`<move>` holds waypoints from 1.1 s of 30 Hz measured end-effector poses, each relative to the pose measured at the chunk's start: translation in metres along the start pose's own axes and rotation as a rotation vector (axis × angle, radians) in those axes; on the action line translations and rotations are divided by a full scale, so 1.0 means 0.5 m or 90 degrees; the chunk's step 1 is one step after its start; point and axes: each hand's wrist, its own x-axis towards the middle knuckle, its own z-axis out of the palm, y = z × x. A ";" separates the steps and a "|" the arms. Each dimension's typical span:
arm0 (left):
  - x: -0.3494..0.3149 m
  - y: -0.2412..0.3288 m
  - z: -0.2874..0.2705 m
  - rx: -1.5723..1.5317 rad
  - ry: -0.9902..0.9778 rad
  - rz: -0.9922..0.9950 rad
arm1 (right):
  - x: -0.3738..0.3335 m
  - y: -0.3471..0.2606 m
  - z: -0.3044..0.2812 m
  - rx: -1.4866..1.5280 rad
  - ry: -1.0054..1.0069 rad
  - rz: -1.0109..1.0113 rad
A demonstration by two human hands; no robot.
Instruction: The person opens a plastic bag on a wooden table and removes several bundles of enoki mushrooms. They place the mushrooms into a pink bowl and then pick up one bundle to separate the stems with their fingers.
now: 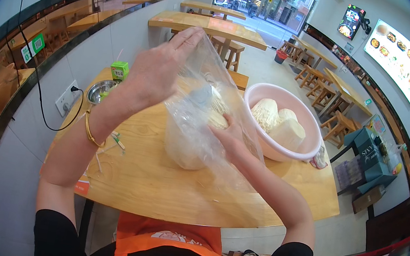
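Two bare hands at work over the wooden table (154,189), and it's all about the clear plastic bag (186,149)! Left hand (155,71) up high, fingers closed on the bag's upper edge, pulling the film into a tall peak. Right hand (230,138) lower down, over on the right side of the bag, fingers against a pale, stringy clump (218,121) within the plastic; whether it truly grips, I can't tell through the glare. The bag stands mid-table, its rounded base down on the wood, its loose film spreading right.

Just right and farther off, a pink basin (307,155) with more pale clumps (264,114) inside, fibrous sides showing! Over on the far left, a metal bowl (95,94) beside a green box (119,70). Nearer, by the left forearm, thin scraps (117,141) lie scattered on the wood.
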 end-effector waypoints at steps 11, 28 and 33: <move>-0.025 0.023 0.085 0.142 -0.048 -0.050 | -0.138 -0.135 -0.164 0.000 -0.007 -0.445; -0.017 0.022 0.059 -0.081 0.107 0.133 | 0.269 -0.048 -0.508 -0.852 0.126 -0.356; -0.022 0.033 0.045 -0.152 0.109 0.168 | 0.317 0.044 -0.435 -0.698 0.100 -0.257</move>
